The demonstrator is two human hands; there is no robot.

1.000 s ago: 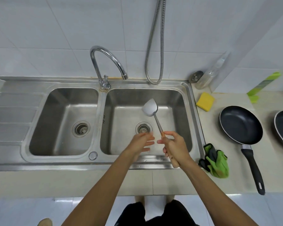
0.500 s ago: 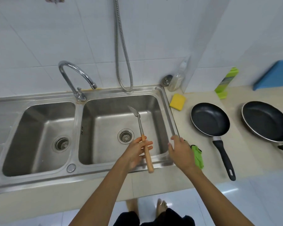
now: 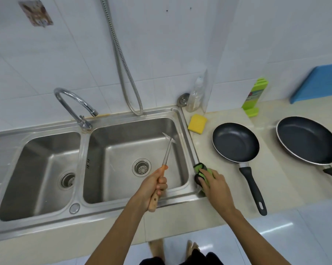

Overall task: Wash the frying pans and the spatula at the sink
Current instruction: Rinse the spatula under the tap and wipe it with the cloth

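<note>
My left hand (image 3: 153, 185) grips the wooden handle of the metal spatula (image 3: 167, 152), whose blade points up and away over the right basin of the steel sink (image 3: 188, 129). My right hand (image 3: 215, 183) lies on a green and black cloth (image 3: 200, 172) at the sink's right rim, fingers curled onto it. Two black frying pans sit on the counter to the right: a smaller pan (image 3: 235, 142) with its handle toward me, and a larger pan (image 3: 307, 139) farther right.
A curved tap (image 3: 73, 100) stands between the two basins and a metal hose (image 3: 123, 67) hangs on the tiled wall. A yellow sponge (image 3: 197, 123), a clear bottle (image 3: 196, 94), a green holder (image 3: 254, 96) and a blue board (image 3: 319, 83) sit along the back.
The spatula passed from my right hand to my left. My right hand moved right and came down on the green cloth. The view swung to the right.
</note>
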